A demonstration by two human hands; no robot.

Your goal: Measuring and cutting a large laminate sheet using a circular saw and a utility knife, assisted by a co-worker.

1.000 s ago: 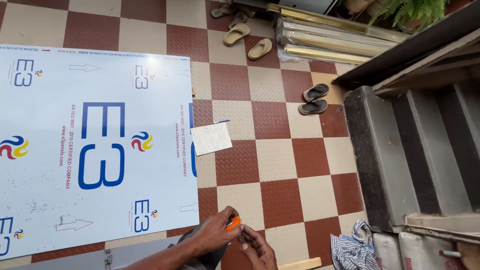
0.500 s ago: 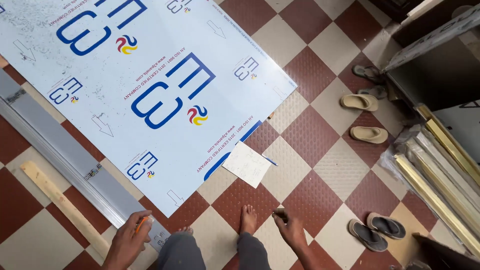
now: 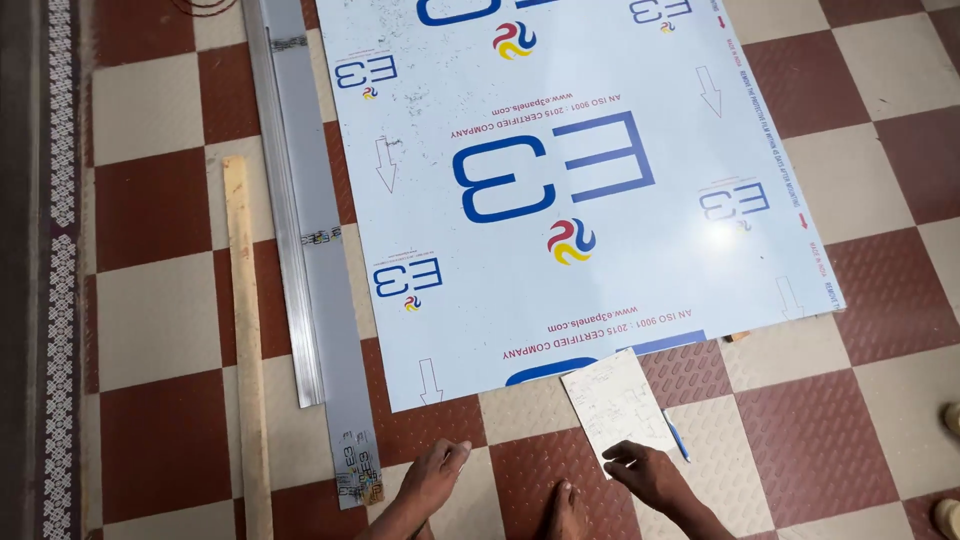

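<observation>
The right hand sits at the lower centre-right of the frame, fingers curled down onto the near corner of a small sheet of paper that lies on the floor. The fingertips touch the paper's lower edge; whether they pinch it or only press it flat cannot be told. A blue pen lies just beside this hand, partly under the paper's right edge, so only its lower length shows.

The left hand sits at the lower centre, palm down with fingers loosely spread on a red tile, holding nothing. Both forearms are cut off by the bottom edge of the frame. A bare foot shows between the hands, also cut off at the bottom.

The paper overlaps the near edge of a large white panel with blue lettering and small coloured swirl marks. The panel fills the upper centre of the frame, and its far end runs out of the top edge.

Along the panel's left side lies a long grey metal strip, partly tucked beneath it. Farther left, apart from the strip, lies a narrow wooden batten, cut off at the bottom edge. The floor is red and cream checkered tile. At the lower right edge, two pale shapes are too cropped to identify.
</observation>
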